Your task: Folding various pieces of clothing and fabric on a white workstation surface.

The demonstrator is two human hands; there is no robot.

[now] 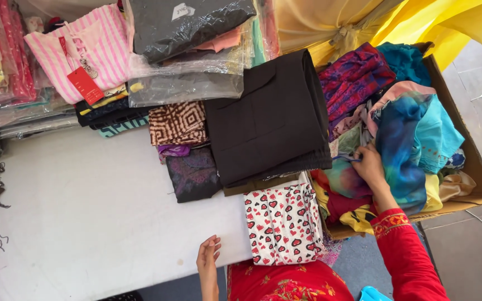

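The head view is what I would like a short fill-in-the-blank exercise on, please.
1. The right hand reaches into the cardboard ____ of mixed fabrics.
2. The left hand rests on the ____ table.
3. The folded cloth at the table's edge is printed with ____.

Missing words: box; white; hearts

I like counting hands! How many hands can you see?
2. The left hand rests flat on the white table. The right hand reaches into the cardboard box, among the colourful cloths.
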